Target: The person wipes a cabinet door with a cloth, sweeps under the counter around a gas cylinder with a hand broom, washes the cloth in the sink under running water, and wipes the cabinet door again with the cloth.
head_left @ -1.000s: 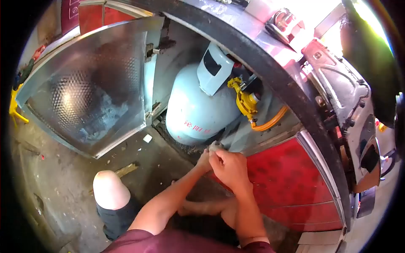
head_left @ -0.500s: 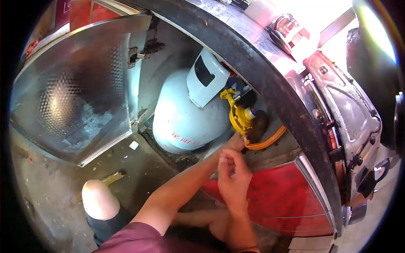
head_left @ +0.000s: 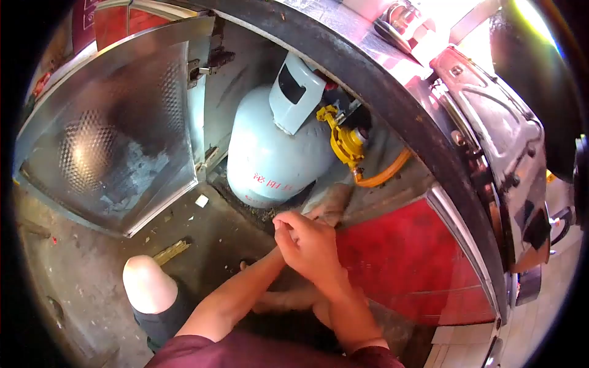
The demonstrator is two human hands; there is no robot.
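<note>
A pale blue gas cylinder [head_left: 264,153] with red characters stands upright inside the open cabinet. A yellow regulator [head_left: 346,144] is fitted beside its collar, with an orange hose [head_left: 386,175] curving off to the right. My left hand [head_left: 329,205], blurred and partly covered by my right hand, is low in the cabinet opening, right of the cylinder's base; its fingers cannot be made out. Nearer to me, my right hand [head_left: 305,242] is closed, fingers curled towards the thumb, in front of my left wrist. Whatever it may hold is hidden.
A dimpled metal door [head_left: 110,135] hangs open at the left. The dark counter edge [head_left: 368,80] arches over the cabinet. Right of the opening is a red panel [head_left: 417,264]. My bare knee [head_left: 149,285] and a piece of wood [head_left: 172,252] are at the lower left.
My left hand has come down and back from beside the regulator's hose end. My right hand has shifted left and slightly up, still curled. The view has also shifted slightly.
</note>
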